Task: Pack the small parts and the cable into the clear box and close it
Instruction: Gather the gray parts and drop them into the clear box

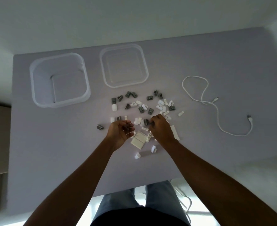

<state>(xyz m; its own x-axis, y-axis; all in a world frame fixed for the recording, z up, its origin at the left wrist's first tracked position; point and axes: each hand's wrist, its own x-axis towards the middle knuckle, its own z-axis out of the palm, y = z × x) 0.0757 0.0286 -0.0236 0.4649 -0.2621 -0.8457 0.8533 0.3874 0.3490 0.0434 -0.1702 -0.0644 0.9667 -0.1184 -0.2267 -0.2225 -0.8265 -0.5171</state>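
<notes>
Barely begun: clear square plastic box (59,80) empty, lid (124,65) off, white cable (216,105) untouched; left grip (121,133) cupping collected grey and white clips (142,108), right grip (160,126) pinching one.

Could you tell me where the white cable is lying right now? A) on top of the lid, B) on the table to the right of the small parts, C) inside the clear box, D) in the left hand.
B: the white cable lies loose on the table, right of the small parts, outside the clear box.
</notes>
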